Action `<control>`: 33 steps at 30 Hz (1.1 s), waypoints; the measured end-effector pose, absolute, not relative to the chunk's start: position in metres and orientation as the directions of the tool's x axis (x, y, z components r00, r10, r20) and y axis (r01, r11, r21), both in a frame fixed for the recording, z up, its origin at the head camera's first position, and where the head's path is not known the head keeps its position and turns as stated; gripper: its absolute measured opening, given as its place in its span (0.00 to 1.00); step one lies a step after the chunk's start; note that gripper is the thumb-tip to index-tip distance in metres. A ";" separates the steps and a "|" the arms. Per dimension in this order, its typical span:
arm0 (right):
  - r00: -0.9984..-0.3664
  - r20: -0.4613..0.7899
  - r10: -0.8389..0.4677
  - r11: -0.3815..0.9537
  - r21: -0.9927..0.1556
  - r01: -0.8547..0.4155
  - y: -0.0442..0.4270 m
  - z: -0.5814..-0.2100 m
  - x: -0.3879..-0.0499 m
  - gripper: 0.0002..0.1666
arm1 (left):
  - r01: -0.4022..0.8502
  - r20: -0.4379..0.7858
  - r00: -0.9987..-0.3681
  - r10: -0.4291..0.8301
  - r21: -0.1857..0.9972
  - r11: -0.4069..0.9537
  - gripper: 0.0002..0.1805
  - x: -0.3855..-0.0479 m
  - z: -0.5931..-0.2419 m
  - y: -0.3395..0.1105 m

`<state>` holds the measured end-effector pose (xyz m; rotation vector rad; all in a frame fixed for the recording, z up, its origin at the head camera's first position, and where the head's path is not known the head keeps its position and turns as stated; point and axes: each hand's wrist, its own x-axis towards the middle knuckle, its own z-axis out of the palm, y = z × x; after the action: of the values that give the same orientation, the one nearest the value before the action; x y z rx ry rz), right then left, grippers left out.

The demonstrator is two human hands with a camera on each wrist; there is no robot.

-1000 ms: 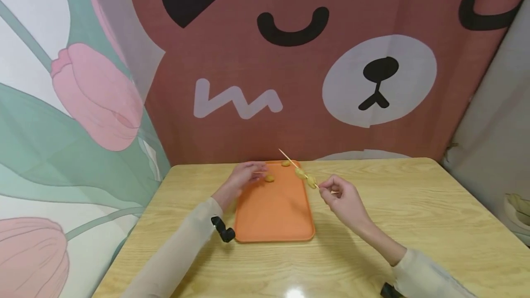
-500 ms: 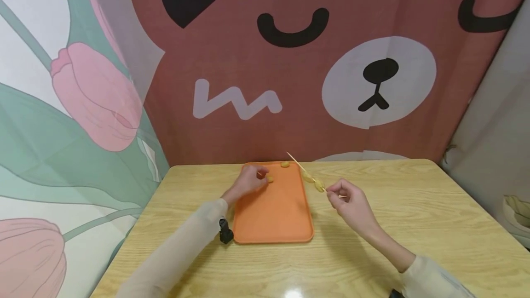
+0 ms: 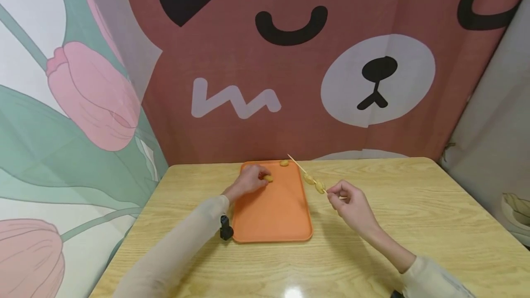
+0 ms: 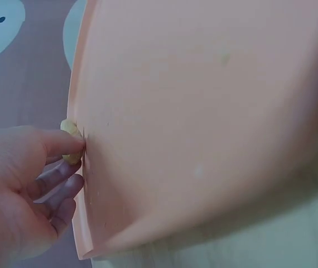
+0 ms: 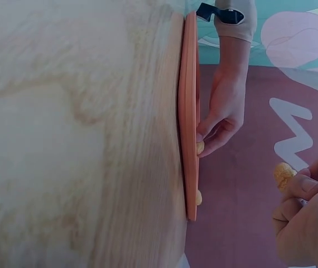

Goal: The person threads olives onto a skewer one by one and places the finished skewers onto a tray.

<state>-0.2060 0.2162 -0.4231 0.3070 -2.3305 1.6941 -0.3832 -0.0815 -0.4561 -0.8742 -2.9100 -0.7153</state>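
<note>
An orange tray lies on the wooden table. Over its far left part, my left hand pinches a small yellow piece between thumb and fingers; the left wrist view shows this piece between the fingertips. Another yellow piece lies at the tray's far edge. Right of the tray, my right hand pinches the lower end of a thin wooden skewer, whose bare tip points up and left. Two yellow pieces are threaded on it near the fingers.
The wooden table extends on both sides of the tray and in front of it. Behind stands a curtain with a bear print, and a tulip-print cloth hangs at the left. Black devices sit at both wrists.
My left hand has gone from hovering with extended fingers to pinching the yellow piece on the tray. My right hand has shifted slightly right and down with the skewer.
</note>
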 end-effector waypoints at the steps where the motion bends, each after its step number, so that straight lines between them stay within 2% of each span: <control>1: -0.950 0.312 -0.027 0.305 -0.902 -0.305 0.216 -0.424 -0.206 0.02 | 0.523 0.147 -0.846 0.513 0.419 0.742 0.13 -0.383 -0.456 -0.081; 8: -0.953 0.300 -0.045 0.324 -0.898 -0.298 0.215 -0.425 -0.201 0.02 | 0.514 0.147 -0.848 0.510 0.466 0.720 0.14 -0.378 -0.451 -0.084; 15: -0.952 0.303 -0.047 0.346 -0.889 -0.300 0.218 -0.434 -0.199 0.01 | 0.555 0.229 -0.820 0.525 0.544 0.629 0.13 -0.373 -0.440 -0.089; 18: -0.949 0.311 -0.051 0.346 -0.886 -0.309 0.217 -0.435 -0.197 0.04 | 0.560 0.253 -0.814 0.523 0.582 0.590 0.13 -0.370 -0.435 -0.092; 24: -0.943 0.325 -0.070 0.338 -0.882 -0.329 0.214 -0.434 -0.195 0.03 | 0.490 0.233 -0.841 0.489 0.711 0.504 0.15 -0.357 -0.426 -0.101; 30: -0.946 0.314 -0.078 0.342 -0.883 -0.321 0.209 -0.427 -0.195 0.03 | 0.467 0.241 -0.838 0.490 0.781 0.414 0.18 -0.341 -0.415 -0.107; 33: -0.944 0.315 -0.095 0.324 -0.887 -0.329 0.205 -0.424 -0.194 0.02 | 0.405 0.220 -0.856 0.467 0.847 0.344 0.18 -0.333 -0.412 -0.110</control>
<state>-0.1943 0.2049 -0.4244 0.3872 -2.3816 1.6711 -0.3330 -0.1102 -0.4118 -0.8534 -2.6251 -1.6246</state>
